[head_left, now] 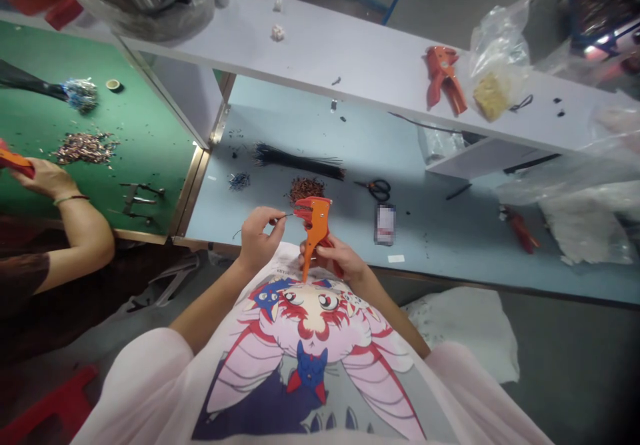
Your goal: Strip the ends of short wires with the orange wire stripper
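My right hand (pixel 336 257) is closed round the handles of an orange wire stripper (pixel 314 221), held upright over my lap at the table's near edge. My left hand (pixel 257 233) pinches a thin dark wire (pixel 284 217) whose end meets the stripper's red jaws. Just beyond the tool, a small heap of reddish wire scraps (pixel 306 188) and a bundle of black wires (pixel 297 161) lie on the pale blue table (pixel 450 231).
Black scissors (pixel 377 188), a small packet (pixel 385 223) and a red tool (pixel 523 230) lie to the right. A shelf (pixel 350 58) carries another orange stripper (pixel 444 78) and a plastic bag (pixel 497 58). At the left, another person's hand (pixel 45 177) works at a green table (pixel 125 131).
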Tool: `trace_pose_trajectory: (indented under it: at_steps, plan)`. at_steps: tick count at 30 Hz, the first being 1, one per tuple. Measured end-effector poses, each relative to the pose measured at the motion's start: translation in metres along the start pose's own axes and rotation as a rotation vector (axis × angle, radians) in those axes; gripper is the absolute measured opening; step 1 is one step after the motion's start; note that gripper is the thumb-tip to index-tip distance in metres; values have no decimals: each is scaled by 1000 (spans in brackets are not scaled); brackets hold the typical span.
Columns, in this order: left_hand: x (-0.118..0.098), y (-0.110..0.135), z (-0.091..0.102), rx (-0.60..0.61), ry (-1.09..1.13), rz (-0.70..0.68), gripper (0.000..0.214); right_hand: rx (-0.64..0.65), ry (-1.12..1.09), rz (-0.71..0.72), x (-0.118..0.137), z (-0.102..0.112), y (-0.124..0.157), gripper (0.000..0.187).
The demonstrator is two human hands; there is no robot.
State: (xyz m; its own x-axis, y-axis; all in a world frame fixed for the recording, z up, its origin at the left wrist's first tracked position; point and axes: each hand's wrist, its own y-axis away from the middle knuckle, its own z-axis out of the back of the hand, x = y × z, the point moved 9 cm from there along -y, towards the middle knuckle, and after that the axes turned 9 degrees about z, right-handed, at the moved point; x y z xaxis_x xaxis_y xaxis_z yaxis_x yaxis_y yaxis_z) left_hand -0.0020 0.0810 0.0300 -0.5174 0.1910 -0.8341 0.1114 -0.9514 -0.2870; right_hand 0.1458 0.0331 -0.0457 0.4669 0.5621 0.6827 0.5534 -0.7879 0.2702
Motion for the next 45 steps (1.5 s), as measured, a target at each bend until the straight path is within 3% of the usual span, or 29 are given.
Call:
trace_pose_trajectory:
  at_steps: [8,15,29,37,45]
  plan:
    - [-14,0,11,-38,-84,-153,5,-5,168,44,8,-9,3,51]
    - [-10,-1,13,-36,-189,-148,8,10,239,55,8,-17,-2,49]
    - [-8,-2,14,-28,-145,-169,7,-36,324,80,7,-16,-6,50]
    - [-7,-7,12,-8,-156,-148,7,-41,435,66,9,-18,-8,27]
    - [-7,-7,10,14,-192,-132,9,-40,423,65,1,-18,-13,25]
